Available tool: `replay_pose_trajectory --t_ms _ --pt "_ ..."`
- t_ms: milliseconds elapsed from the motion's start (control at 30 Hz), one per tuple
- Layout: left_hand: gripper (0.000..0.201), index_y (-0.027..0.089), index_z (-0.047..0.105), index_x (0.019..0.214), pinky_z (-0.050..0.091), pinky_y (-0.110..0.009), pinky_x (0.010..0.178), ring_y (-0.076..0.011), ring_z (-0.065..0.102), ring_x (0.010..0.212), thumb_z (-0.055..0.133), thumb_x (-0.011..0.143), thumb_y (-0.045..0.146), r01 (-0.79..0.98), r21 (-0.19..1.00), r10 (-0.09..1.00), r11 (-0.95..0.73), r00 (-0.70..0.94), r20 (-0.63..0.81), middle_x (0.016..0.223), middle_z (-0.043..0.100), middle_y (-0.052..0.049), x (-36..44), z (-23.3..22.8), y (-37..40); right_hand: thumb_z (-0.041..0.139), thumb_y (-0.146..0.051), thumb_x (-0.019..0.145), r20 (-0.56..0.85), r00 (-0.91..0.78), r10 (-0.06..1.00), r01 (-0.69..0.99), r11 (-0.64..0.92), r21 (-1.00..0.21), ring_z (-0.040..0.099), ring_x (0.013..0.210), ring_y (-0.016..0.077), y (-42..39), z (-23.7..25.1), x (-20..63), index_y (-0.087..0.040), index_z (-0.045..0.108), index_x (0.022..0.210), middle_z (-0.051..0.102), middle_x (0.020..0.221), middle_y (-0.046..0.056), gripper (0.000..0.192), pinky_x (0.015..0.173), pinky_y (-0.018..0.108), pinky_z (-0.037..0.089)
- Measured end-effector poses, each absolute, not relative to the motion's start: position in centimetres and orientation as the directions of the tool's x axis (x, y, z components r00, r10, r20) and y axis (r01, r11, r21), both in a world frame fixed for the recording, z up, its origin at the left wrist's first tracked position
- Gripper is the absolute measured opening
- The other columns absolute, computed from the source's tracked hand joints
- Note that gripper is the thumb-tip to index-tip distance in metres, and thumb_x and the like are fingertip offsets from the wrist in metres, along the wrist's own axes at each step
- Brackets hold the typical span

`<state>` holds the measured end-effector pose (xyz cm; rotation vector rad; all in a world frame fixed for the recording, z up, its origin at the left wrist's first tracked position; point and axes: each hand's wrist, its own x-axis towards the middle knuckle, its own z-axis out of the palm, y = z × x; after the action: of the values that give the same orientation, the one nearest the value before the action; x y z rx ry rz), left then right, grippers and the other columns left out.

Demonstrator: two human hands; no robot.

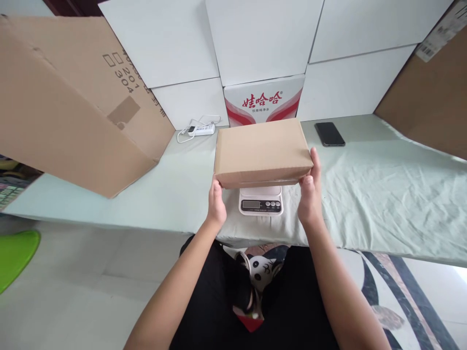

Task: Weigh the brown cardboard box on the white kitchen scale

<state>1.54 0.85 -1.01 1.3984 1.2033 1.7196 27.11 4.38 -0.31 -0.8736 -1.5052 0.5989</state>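
A closed brown cardboard box (262, 148) is held between my two hands, its near side facing me. My left hand (216, 203) grips its near left corner, thumb up and fingers out of sight beneath. At the near right corner, my right hand (310, 194) holds the box with fingers along its right side. Below the box's near edge shows a white digital kitchen scale (260, 205) with a small display and buttons. The box hides most of the scale's platform, and I cannot tell whether the two touch.
White boxes (262, 39) form a wall behind, one with red lettering. Large cardboard sheets or cartons (91, 97) stand at left and right (430, 97). A black phone (329, 134) and a white device with a cable (202, 129) lie on the pale green cloth (383, 194).
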Motion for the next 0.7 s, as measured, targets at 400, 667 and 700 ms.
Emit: replay_pose_trajectory --t_ms 400,667,700 --pt "0.086 0.028 0.064 0.155 0.047 -0.05 0.132 -0.0353 0.054 0.164 0.034 0.104 0.09 0.035 0.926 0.872 -0.376 -0.324 0.367 0.165 0.067 -0.015 2.2 -3.4 0.7 0.04 -0.078 0.108 0.509 0.063 0.859 0.143 0.497 -0.856 0.024 0.181 0.0386 3.4 -1.5 26.9 -0.049 0.026 0.179 0.026 0.193 -0.002 0.078 0.146 0.075 0.023" --pt "0.085 0.031 0.061 0.161 0.038 -0.05 0.14 -0.0332 0.051 0.167 0.032 0.105 0.089 0.048 0.924 0.881 -0.38 -0.284 0.378 0.171 0.062 -0.012 1.6 -3.7 1.4 0.042 -0.075 0.109 0.491 0.054 0.87 0.169 0.476 -0.863 0.03 0.178 0.0377 3.2 -2.1 27.2 -0.047 0.029 0.177 0.031 0.19 0.002 0.075 0.141 0.071 0.035" --pt "0.085 0.032 0.06 0.162 0.036 -0.05 0.141 -0.033 0.05 0.167 0.033 0.105 0.089 0.047 0.922 0.88 -0.385 -0.281 0.382 0.172 0.062 -0.011 1.6 -3.9 1.5 0.043 -0.076 0.108 0.491 0.047 0.87 0.164 0.479 -0.863 0.032 0.177 0.038 3.3 -2.3 27.2 -0.048 0.028 0.177 0.032 0.19 0.002 0.076 0.14 0.071 0.038"
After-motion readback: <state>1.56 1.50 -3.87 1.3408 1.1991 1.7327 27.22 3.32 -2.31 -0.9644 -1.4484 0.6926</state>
